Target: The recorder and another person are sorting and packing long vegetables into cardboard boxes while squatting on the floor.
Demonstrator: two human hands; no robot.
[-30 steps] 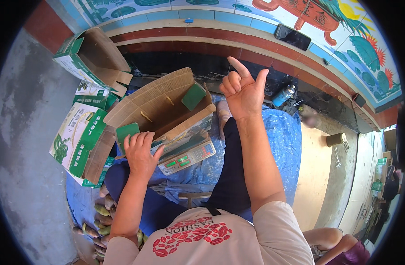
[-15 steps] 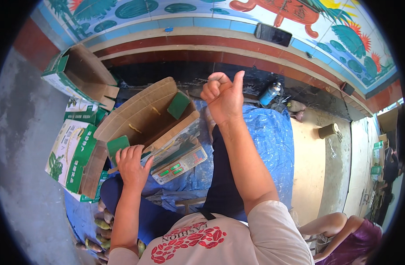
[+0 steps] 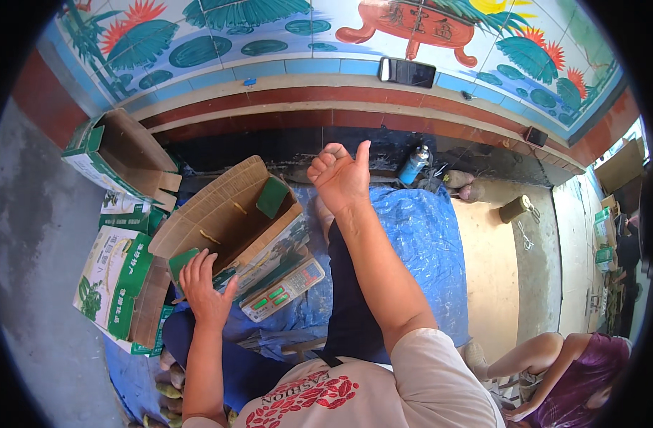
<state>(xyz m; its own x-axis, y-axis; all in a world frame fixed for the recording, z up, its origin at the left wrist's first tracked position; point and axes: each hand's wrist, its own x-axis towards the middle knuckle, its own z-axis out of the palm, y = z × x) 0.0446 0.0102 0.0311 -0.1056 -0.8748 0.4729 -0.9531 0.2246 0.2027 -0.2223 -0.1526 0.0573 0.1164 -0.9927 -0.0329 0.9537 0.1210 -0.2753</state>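
Observation:
An open cardboard box (image 3: 211,230) with green end flaps stands tilted beside a digital scale (image 3: 284,289) with lit green displays; whether it rests on the scale is hidden. My left hand (image 3: 207,287) grips the box's near left corner, its fingers over the green flap and the thumb apart. Two thin yellowish strips (image 3: 211,237) show on the inner brown cardboard. My right hand (image 3: 343,178) is raised past the box's far right side, palm showing. Its fingers are loosely curled, the thumb stretches out, and nothing is in it.
More green-and-white boxes (image 3: 112,282) stand at left. Blue sheeting (image 3: 419,250) covers the ground. A blue spray can (image 3: 413,165), radishes (image 3: 471,192) and a twine spool (image 3: 513,209) lie beyond. A phone (image 3: 407,73) rests by the tiled wall. Another person (image 3: 579,378) sits at lower right.
The whole view has shifted, with the wall and boxes lower in the picture. Both hands keep nearly the same pose, the left on the box and the right raised.

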